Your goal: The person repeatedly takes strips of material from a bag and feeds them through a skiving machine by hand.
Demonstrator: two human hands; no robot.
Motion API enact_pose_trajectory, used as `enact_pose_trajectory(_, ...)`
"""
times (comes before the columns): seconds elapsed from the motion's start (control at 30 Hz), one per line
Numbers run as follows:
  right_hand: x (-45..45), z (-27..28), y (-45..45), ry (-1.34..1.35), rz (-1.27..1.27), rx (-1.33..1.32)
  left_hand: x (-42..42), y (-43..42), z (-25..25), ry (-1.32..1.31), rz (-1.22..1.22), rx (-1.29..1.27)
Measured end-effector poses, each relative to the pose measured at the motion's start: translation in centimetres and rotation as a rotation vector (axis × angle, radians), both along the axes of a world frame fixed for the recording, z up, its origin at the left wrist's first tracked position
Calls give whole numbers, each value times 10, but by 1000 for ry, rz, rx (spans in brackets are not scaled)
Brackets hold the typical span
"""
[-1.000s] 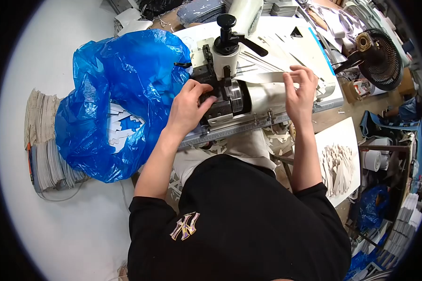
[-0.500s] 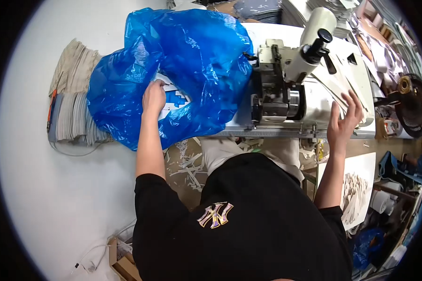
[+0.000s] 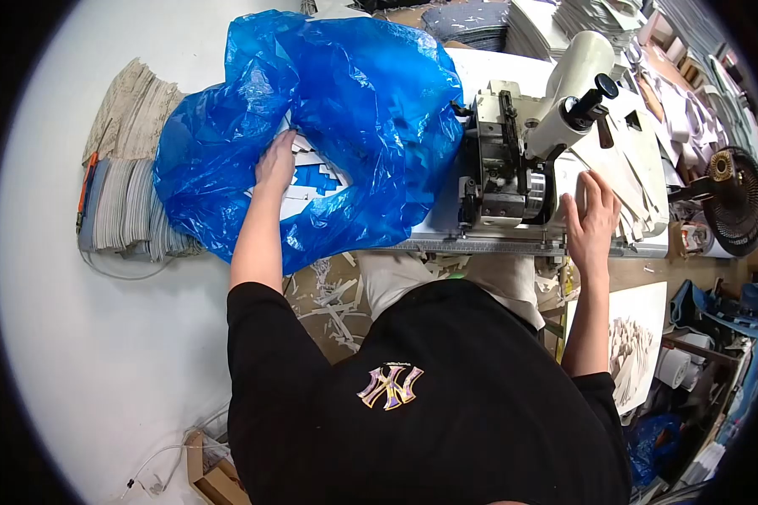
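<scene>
My left hand (image 3: 274,163) reaches into the mouth of a large blue plastic bag (image 3: 370,109). Its fingers look stretched out against the bag's inner edge and white flat pieces (image 3: 299,202) with stepped, notched edges inside; the fingertips are partly hidden. To the right of the bag stands a cream and grey metal machine (image 3: 504,160) with a white cylinder on top. My right hand (image 3: 595,219) rests with fingers apart on the machine's pale flat part, beside a bunch of off-white strips (image 3: 636,198).
Left of the bag lie stacked layered grey pieces (image 3: 126,206) with an orange-handled tool (image 3: 85,198). A black fan (image 3: 733,202) is at the far right. Below it, a white board (image 3: 640,303) holds more strips. Scraps (image 3: 333,311) litter the floor; a cardboard box (image 3: 215,471) sits lower left.
My left hand has shifted slightly up in the bag's opening, and its fingers have straightened. My right hand has moved left and down, from above the strips onto the machine's surface.
</scene>
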State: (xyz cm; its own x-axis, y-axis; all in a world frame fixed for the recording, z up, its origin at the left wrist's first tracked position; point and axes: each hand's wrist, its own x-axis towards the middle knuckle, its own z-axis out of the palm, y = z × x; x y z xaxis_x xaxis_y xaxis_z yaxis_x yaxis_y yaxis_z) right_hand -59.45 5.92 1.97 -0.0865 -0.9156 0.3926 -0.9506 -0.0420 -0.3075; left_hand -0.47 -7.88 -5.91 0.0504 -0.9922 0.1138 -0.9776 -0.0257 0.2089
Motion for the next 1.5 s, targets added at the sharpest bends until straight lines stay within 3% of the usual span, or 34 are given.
enact_pose_trajectory(0.13,-1,-4,3,3,-27,13,-19,15,37,-151,31,182)
enact_pose_trajectory(0.4,-2,-5,1,6,-2,-42,-3,33,27,-141,-133,89)
enact_pose_trajectory(0.57,-1,-6,3,-9,-22,-55,1,37,45,-208,-210,188)
enact_pose_trajectory(0.63,-1,-5,5,-21,-36,-58,6,41,50,-255,-293,117)
enact_pose_trajectory(0.73,-2,-3,3,-81,-2,-64,-10,49,74,-152,-239,85)
enact_pose_trajectory(0.8,-1,-2,3,-81,-19,-38,-49,62,98,423,-133,-109)
enact_pose_trajectory(0.87,-1,-3,2,-74,-14,-20,-103,74,112,710,-207,-98)
enact_pose_trajectory(0.93,-1,0,-2,-58,-20,17,-174,87,128,718,-363,-40)
enact_pose_trajectory(1.0,0,2,-9,-49,-20,29,-221,90,132,677,-442,171)
enact_pose_trajectory(1.07,-3,5,-15,-41,-36,36,-255,85,132,605,-535,155)
enact_pose_trajectory(1.1,-3,5,-15,-40,-49,42,-264,83,133,530,-629,143)
enact_pose_trajectory(1.37,-2,5,-9,-69,-1,-7,-286,71,138,313,-622,118)
enact_pose_trajectory(1.5,4,9,-1,-136,66,16,-281,70,137,319,-696,95)
